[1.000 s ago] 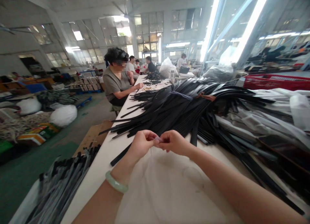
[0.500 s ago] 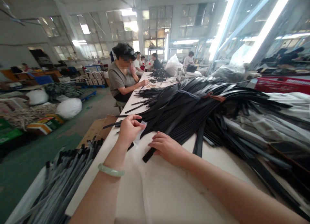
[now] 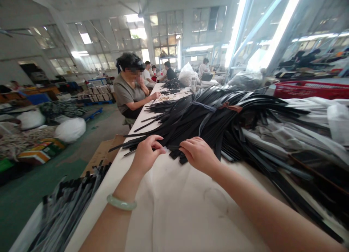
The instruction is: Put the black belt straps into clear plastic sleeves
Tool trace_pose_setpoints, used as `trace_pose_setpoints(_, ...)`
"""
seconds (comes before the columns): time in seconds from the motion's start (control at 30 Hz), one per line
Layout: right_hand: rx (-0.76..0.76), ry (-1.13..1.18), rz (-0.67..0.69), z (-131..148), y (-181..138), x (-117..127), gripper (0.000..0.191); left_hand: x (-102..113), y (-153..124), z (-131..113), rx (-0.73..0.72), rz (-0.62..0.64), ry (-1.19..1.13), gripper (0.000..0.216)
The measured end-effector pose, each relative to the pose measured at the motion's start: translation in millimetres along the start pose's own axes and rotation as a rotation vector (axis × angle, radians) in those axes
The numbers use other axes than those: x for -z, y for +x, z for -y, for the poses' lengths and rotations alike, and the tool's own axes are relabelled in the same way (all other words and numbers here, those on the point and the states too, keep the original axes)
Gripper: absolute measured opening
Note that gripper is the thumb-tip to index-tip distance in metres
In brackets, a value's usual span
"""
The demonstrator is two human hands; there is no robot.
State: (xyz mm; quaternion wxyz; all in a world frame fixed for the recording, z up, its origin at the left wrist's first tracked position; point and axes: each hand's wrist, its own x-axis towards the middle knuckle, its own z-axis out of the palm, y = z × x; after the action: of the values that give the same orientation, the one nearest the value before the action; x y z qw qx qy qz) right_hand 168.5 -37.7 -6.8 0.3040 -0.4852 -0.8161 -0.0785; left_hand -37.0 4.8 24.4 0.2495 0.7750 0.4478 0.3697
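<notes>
Long flat black straps (image 3: 180,126) lie heaped across the table in front of me, their loose ends pointing left and toward me. My left hand (image 3: 147,154), with a pale green bangle on its wrist, is closed in a pinch. A small bit of clear plastic (image 3: 165,149) shows at its fingertips. To the right, my right hand (image 3: 200,154) has its fingers pressed together on the end of a strap, palm down. A shiny greyish length of strap (image 3: 204,123) rises behind that hand. Several square-cut strap ends (image 3: 177,157) stick out below its fingertips.
A person (image 3: 131,86) sits at the table's left side farther along. Sleeved grey strips (image 3: 71,204) fill a container at lower left beside a cardboard sheet (image 3: 100,154). Clear plastic sheeting (image 3: 308,117) and a red crate (image 3: 313,89) lie to the right.
My right hand has risen from the table to a strap end farther from me. My left hand has shifted slightly right, and less plastic shows at its fingers. The view has turned slightly right.
</notes>
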Motion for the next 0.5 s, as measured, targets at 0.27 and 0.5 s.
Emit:
trace_pose_setpoints(0.27,0.011,-0.032,0.069,2.9,1.2,-0.8,0.021,-4.7,-1.0,-0.3,-0.028,0.049,0.017,0.033)
trace_pose_setpoints(0.5,0.111,-0.118,0.181,10.3,-0.6,-4.8,0.011,-23.3,-8.3,-0.9,-0.037,0.174,-0.033,0.034)
